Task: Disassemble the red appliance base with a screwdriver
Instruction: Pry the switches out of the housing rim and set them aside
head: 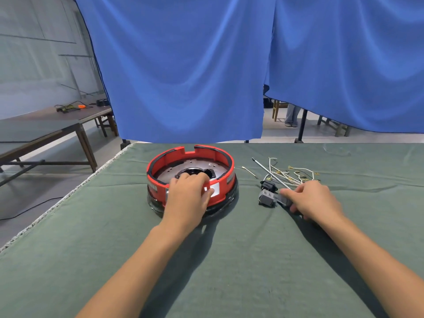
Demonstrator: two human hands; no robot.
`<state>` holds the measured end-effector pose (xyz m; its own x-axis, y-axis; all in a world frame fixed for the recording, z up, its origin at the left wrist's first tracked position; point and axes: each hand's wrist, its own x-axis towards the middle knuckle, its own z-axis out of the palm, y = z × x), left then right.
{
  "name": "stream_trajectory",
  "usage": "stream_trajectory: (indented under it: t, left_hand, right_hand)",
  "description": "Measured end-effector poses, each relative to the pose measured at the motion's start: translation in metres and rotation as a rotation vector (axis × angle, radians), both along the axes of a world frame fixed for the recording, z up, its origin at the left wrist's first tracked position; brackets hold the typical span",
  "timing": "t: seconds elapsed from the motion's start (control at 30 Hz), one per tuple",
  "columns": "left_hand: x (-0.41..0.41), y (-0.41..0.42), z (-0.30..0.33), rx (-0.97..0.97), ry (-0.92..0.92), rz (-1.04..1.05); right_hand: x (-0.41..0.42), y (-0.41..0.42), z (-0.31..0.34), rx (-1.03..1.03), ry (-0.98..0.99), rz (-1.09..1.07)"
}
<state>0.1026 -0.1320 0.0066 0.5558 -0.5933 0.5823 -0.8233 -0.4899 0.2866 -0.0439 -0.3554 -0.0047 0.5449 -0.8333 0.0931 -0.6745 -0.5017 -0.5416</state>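
The red appliance base point(190, 157), a round ring with a dark metal plate inside, sits on the green cloth left of centre. My left hand point(189, 193) grips its near rim, fingers curled over the edge and thumb on the white label. The screwdriver point(270, 174) lies slanted on the cloth to the right, its tip pointing away from me. My right hand point(314, 200) holds the screwdriver's grey handle end down against the cloth.
A small grey and black switch part point(267, 193) lies just left of my right hand. Several loose white wires point(296, 173) are spread behind it. The table's left edge point(68, 196) is fringed. Blue curtains point(206, 65) hang behind the table.
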Motion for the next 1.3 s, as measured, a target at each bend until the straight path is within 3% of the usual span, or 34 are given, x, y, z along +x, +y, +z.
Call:
stream_trajectory:
  t: [0.27, 0.43, 0.6, 0.7, 1.03, 1.17, 1.3]
  left_hand:
    - [-0.017, -0.016, 0.002, 0.021, -0.001, -0.145]
    - [-0.004, 0.01, 0.002, 0.02, -0.043, -0.099]
    - [0.004, 0.029, -0.008, -0.006, 0.008, -0.09]
    - [0.003, 0.031, -0.011, -0.075, 0.059, -0.12]
    - [0.001, 0.014, -0.013, 0.057, -0.152, -0.052]
    - [0.006, 0.004, -0.012, 0.087, -0.139, -0.029]
    - [0.01, 0.0, -0.012, -0.008, -0.077, -0.071]
  right_hand:
    - [-0.009, 0.007, 0.008, -0.12, -0.013, 0.053]
    - [-0.02, 0.019, 0.022, -0.015, -0.167, 0.336]
    - [-0.026, 0.035, 0.026, -0.151, -0.044, 0.529]
    - [-0.027, 0.041, 0.022, -0.282, -0.02, 0.523]
    - [-0.031, 0.048, 0.018, -0.545, 0.047, 0.461]
    - [-0.032, 0.054, 0.022, -0.6, 0.096, 0.422]
    - [-0.033, 0.062, 0.025, -0.586, 0.116, 0.382]
